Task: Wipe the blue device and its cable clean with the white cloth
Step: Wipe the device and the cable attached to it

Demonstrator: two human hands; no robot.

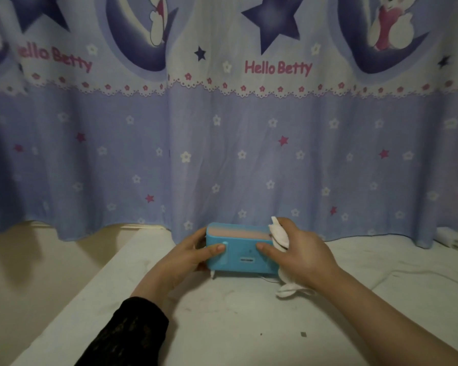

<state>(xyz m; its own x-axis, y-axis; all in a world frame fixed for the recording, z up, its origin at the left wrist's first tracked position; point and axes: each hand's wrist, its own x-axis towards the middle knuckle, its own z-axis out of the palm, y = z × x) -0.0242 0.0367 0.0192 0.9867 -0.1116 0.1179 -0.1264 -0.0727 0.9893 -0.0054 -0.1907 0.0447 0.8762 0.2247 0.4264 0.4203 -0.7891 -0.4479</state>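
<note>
The blue device (241,249), a small box with a slot on its near face, stands on the white table (222,326) near the curtain. My left hand (193,254) grips its left end, thumb on the near face. My right hand (299,254) is at its right end with the white cloth (279,235) bunched between palm and device; a tail of cloth hangs below the wrist. A thin white cable (407,273) runs across the table to the right; where it joins the device is hidden by my right hand.
A blue patterned curtain (222,154) hangs right behind the device. The table's left edge (95,281) drops to a beige floor. White objects (455,239) lie at the far right edge.
</note>
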